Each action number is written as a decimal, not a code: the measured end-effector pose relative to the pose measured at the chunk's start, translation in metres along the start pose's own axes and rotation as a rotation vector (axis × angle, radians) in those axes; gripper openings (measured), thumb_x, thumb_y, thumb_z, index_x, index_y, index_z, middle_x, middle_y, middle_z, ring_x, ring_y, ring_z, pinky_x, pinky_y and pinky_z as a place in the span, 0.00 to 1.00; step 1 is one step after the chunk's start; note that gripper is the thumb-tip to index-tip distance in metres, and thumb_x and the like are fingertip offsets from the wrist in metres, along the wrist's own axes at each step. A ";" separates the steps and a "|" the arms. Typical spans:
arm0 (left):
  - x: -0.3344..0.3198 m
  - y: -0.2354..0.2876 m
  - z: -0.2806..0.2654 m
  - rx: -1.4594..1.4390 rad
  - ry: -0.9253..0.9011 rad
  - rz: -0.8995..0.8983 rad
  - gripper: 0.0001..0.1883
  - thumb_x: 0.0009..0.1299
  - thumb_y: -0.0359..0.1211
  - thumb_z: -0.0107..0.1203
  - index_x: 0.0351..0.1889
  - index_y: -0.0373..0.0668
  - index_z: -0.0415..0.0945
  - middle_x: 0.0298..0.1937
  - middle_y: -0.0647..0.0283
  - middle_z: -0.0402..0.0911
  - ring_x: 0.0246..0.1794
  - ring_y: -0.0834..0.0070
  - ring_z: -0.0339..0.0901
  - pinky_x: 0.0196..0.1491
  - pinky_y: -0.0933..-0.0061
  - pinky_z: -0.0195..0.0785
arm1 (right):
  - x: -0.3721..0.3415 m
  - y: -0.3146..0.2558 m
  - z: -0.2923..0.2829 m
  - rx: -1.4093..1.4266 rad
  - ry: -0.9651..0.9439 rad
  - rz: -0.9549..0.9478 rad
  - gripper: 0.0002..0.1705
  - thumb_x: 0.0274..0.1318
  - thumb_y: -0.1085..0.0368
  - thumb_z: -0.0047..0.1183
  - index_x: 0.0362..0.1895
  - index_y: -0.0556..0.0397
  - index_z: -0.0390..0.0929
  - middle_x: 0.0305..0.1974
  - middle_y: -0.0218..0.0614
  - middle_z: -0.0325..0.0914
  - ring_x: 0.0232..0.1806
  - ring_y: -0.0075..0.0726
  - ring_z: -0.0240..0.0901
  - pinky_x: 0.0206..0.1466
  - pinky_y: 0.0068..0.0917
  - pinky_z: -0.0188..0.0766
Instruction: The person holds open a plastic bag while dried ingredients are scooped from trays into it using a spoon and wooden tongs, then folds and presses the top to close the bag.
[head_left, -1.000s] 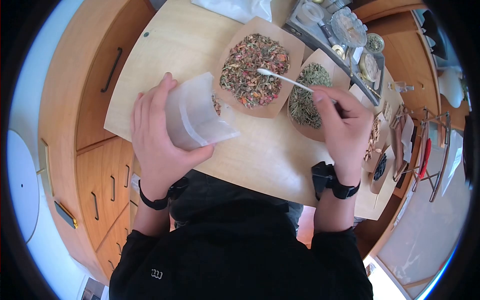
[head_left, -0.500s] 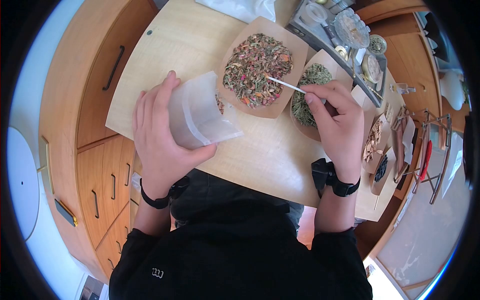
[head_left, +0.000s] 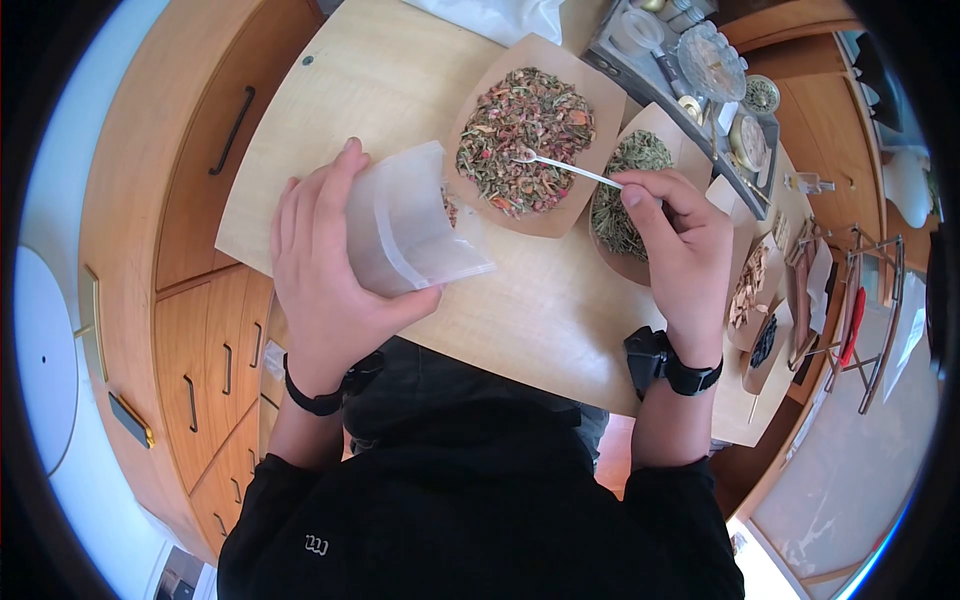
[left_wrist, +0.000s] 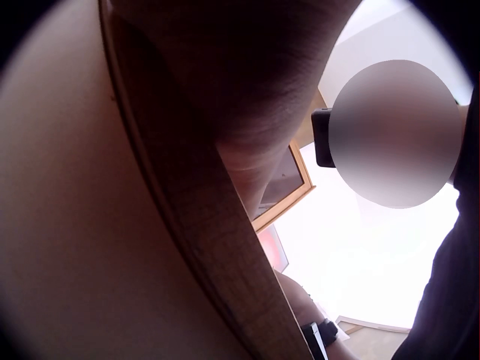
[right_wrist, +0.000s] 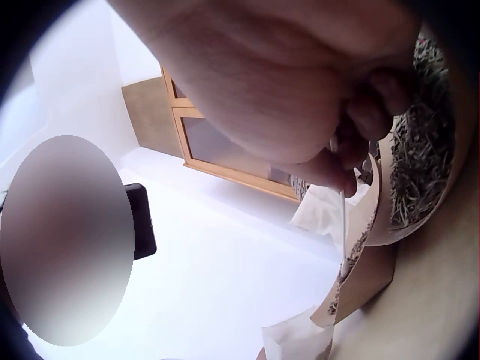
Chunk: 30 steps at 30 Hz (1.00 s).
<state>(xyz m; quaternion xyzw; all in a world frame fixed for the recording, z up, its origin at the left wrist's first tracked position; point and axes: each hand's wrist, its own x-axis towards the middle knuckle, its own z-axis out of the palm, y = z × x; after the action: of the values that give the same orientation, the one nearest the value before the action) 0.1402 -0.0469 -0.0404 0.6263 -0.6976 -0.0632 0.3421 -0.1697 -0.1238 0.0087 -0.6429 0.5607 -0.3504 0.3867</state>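
Observation:
In the head view my left hand [head_left: 325, 265] holds a translucent bag [head_left: 415, 225], thumb at its lower edge and fingers behind; some dried mix shows at its mouth. My right hand [head_left: 685, 255] pinches a thin white spoon [head_left: 575, 169], whose tip rests in the colourful dried herb mix [head_left: 530, 125] in a brown paper tray [head_left: 545, 220]. Under and beside the right hand is a second tray of green herbs [head_left: 625, 200]. In the right wrist view the fingers [right_wrist: 367, 124] grip the spoon handle [right_wrist: 343, 225] near the mix. The left wrist view does not show the bag.
A grey tray [head_left: 660, 95] with jars and glass dishes stands at the back right. Small trays of wood chips [head_left: 748, 285] and dark pieces [head_left: 764, 342] lie at the right, beside a metal rack [head_left: 850, 320]. A white bag [head_left: 500, 15] lies at the back.
The spoon tip has gone down into the mix, after the right hand moved left and slightly back right. The left hand keeps its grip on the bag; the whole view has shifted slightly.

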 end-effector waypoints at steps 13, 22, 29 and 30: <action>-0.001 0.001 -0.001 -0.005 -0.021 -0.031 0.62 0.44 0.40 0.79 0.85 0.41 0.68 0.72 0.57 0.83 0.72 0.46 0.79 0.84 0.40 0.58 | -0.011 -0.032 -0.008 -0.371 0.077 -0.284 0.07 0.70 0.74 0.68 0.49 0.58 0.93 0.40 0.34 0.84 0.39 0.26 0.81 0.45 0.25 0.77; 0.001 0.003 -0.001 0.001 -0.010 -0.019 0.63 0.44 0.45 0.83 0.84 0.46 0.70 0.69 0.55 0.83 0.70 0.47 0.78 0.81 0.35 0.62 | -0.003 -0.019 -0.005 -0.280 -0.053 -0.104 0.08 0.74 0.72 0.66 0.53 0.58 0.93 0.39 0.36 0.84 0.36 0.24 0.80 0.41 0.24 0.74; 0.000 0.002 0.000 0.011 -0.011 -0.015 0.63 0.44 0.45 0.83 0.85 0.46 0.69 0.69 0.55 0.83 0.71 0.47 0.78 0.82 0.34 0.61 | -0.005 -0.020 0.006 -0.262 -0.077 -0.038 0.10 0.76 0.70 0.67 0.55 0.59 0.93 0.38 0.34 0.84 0.31 0.24 0.77 0.36 0.25 0.72; 0.000 0.001 0.000 0.010 -0.011 -0.012 0.63 0.44 0.45 0.83 0.85 0.46 0.69 0.69 0.55 0.83 0.71 0.47 0.78 0.82 0.34 0.61 | -0.005 -0.020 0.006 -0.239 -0.070 -0.026 0.10 0.76 0.69 0.66 0.55 0.59 0.93 0.38 0.33 0.84 0.31 0.22 0.76 0.36 0.24 0.71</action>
<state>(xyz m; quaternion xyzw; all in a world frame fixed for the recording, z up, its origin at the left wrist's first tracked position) 0.1391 -0.0465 -0.0398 0.6319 -0.6960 -0.0651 0.3347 -0.1558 -0.1168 0.0231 -0.7037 0.5761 -0.2631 0.3220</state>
